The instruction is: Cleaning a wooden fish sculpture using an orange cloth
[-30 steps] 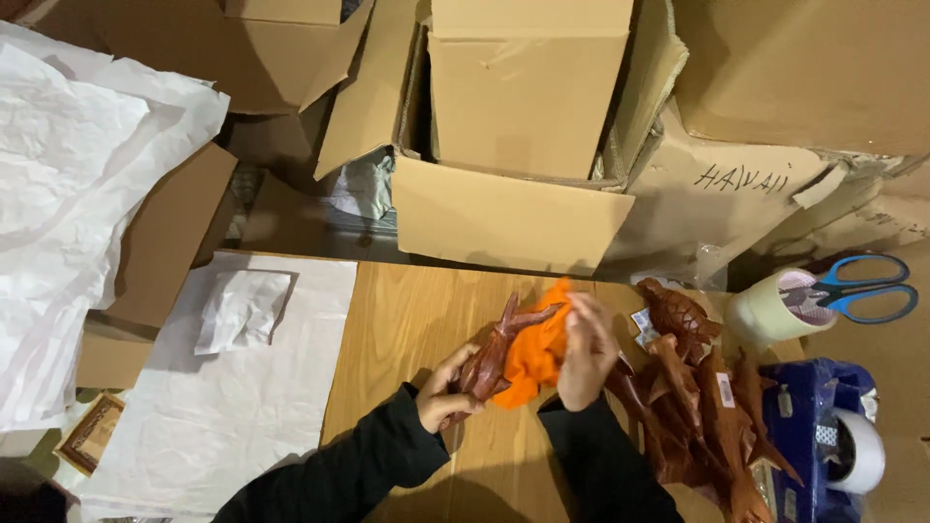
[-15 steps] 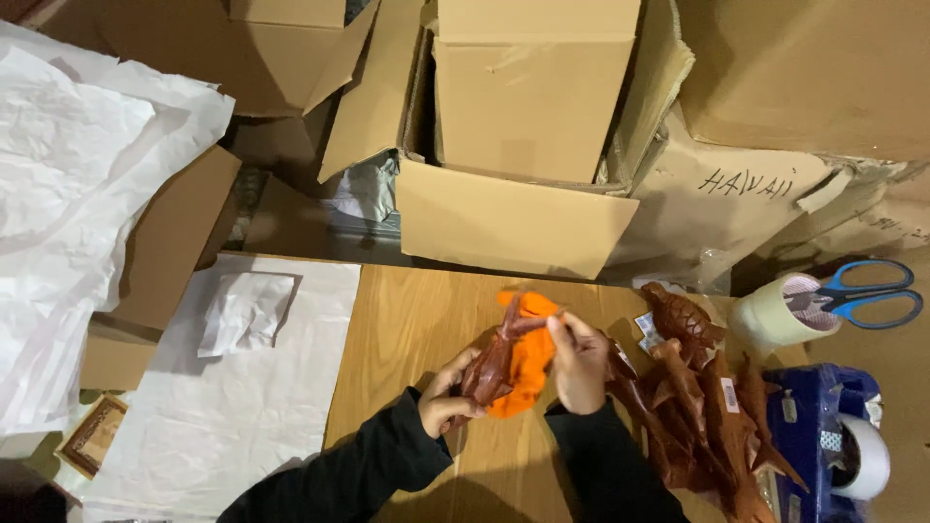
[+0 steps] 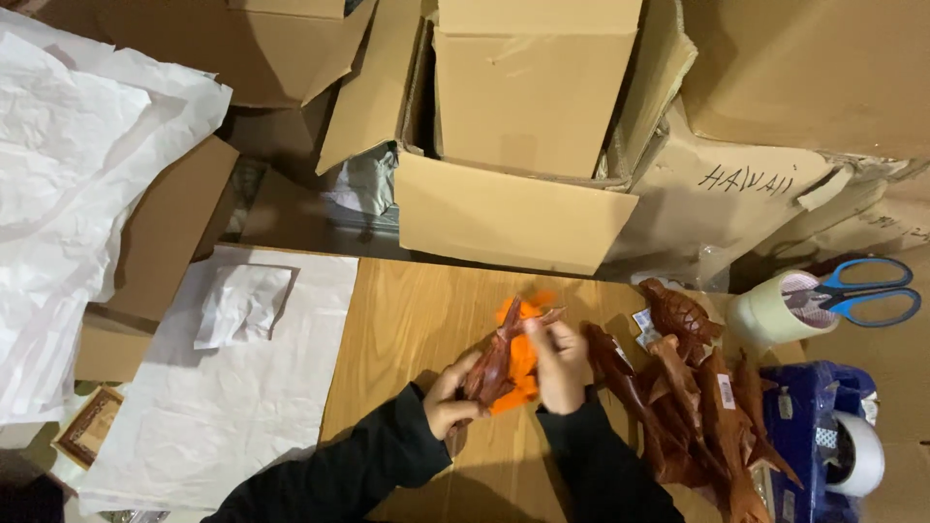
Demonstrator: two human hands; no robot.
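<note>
Head view. Your left hand [image 3: 448,395] curls around the lower end of a dark wooden carving [image 3: 496,363], fingers wrapped and pressed together on it, forearm in a black sleeve coming in from the lower left. The carving is raised just above the wooden table [image 3: 407,320], tilted up and to the right. Your right hand [image 3: 559,363] rests against the carving's upper half, fingertips pinching an orange cloth [image 3: 520,360] against the wood; the wrist is bent inward and the sleeve rises from the bottom edge. Just right of that hand lies a pile of similar carvings [image 3: 693,407]. White paper [image 3: 218,407] covers the table's left side. Open cardboard boxes [image 3: 528,145] stand behind. At far right, scissors [image 3: 862,291] lie on a tape roll [image 3: 775,308].
</note>
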